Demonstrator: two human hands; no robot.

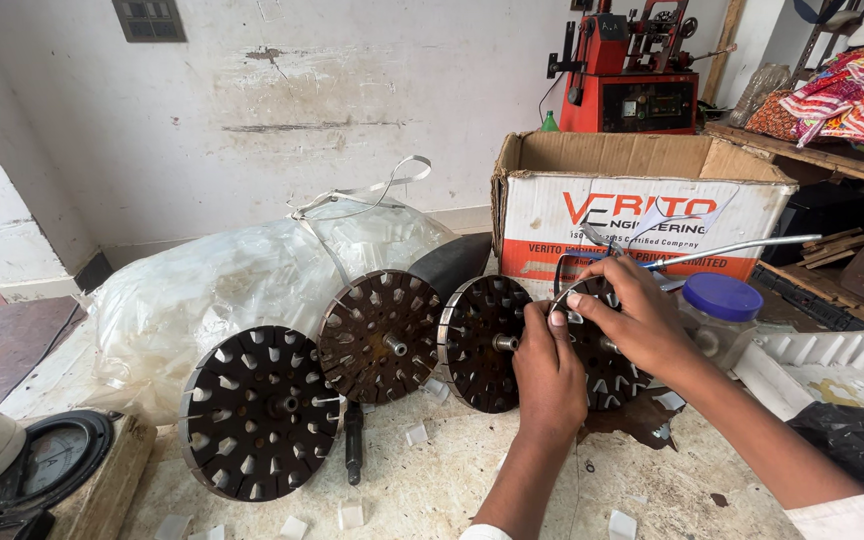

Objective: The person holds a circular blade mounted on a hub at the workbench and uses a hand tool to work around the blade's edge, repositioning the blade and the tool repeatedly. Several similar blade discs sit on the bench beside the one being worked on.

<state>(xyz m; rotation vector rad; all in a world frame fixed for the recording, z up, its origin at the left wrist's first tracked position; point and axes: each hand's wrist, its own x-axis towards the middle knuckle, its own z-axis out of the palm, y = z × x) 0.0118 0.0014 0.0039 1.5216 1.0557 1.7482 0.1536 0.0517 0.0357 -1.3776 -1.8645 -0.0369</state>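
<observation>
Nearest us, small white paper bits (350, 514) lie scattered on the pale worktop (432, 490), w/ a round gauge (52, 455) on a wood block at the near left edge. Our left hand (549, 375) comes up from the bottom centre, thumb and fingertips pinched together on the rim of the rightmost slotted disc (602, 350); its grip is closed on that rim. Our right hand (632, 310) comes in from the right, grip clamped on the same disc's upper edge, fingertips just beside the left thumb. That disc stands on edge, right end of a row of 4; the other three dark discs (382, 335) lean to its left, the leftmost tipped back most, all w/ a centre shaft. A short dark bolt (353, 445) lies btw. the first two. Just right of our hands, a clear jar w/ blue lid (722, 300), then a white plastic tray (832, 365). Behind the discs: a crumpled clear plastic bag (242, 280), a cardboard box (642, 200), a thin metal rod (742, 248) across its front. Farthest, a red machine (632, 75) against the white wall (302, 110).
</observation>
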